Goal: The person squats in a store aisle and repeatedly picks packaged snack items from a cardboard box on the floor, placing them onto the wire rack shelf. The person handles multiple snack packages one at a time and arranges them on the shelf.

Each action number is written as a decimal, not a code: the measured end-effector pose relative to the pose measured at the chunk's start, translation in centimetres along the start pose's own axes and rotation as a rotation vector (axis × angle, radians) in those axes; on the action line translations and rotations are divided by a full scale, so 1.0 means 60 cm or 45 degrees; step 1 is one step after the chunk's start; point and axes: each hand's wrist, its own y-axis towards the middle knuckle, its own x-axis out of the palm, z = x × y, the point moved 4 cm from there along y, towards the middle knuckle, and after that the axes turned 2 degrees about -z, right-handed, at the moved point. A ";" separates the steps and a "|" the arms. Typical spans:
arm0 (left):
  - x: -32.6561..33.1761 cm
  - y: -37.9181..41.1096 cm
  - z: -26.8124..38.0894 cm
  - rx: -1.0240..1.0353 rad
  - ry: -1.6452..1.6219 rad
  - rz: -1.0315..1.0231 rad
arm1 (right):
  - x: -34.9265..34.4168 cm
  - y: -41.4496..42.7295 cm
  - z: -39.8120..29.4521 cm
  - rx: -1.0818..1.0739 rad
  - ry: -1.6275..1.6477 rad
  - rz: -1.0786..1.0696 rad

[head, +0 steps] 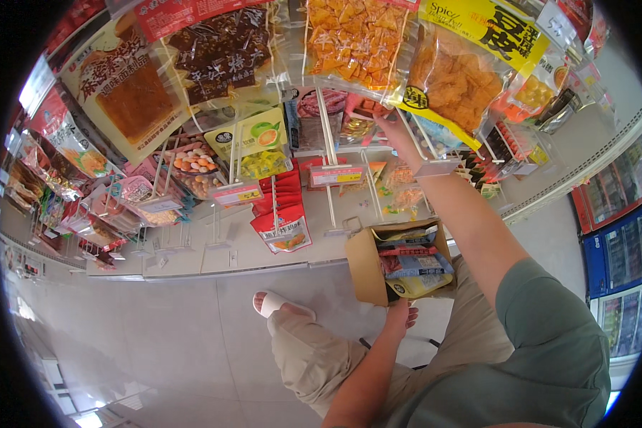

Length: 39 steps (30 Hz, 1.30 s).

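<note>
My right hand reaches in among the hanging packets, its fingers at the right edge of a pink snack packet. The front packets and a price-tag hook partly hide that grip. Lower down, my left hand is at the near bottom edge of an open cardboard box. Part of this hand is behind the box, so its hold is unclear. Inside the box stand several snack packets, among them a blue one, a red one and a yellow one.
Large bagged snacks hang close above. Metal hooks with price tags stick out from the rack. Red packets hang beside the box, over a pale bottom shelf. Glass-front coolers stand at right.
</note>
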 end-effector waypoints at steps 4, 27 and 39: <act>0.005 -0.004 0.005 -0.006 0.000 -0.009 | 0.007 -0.023 -0.015 0.045 -0.101 -0.103; 0.003 0.016 0.015 0.061 0.073 0.019 | -0.157 -0.553 -0.079 -0.709 -1.541 -0.694; -0.005 0.015 0.025 0.038 0.142 -0.068 | -0.064 -0.570 0.016 -0.389 -2.020 -1.058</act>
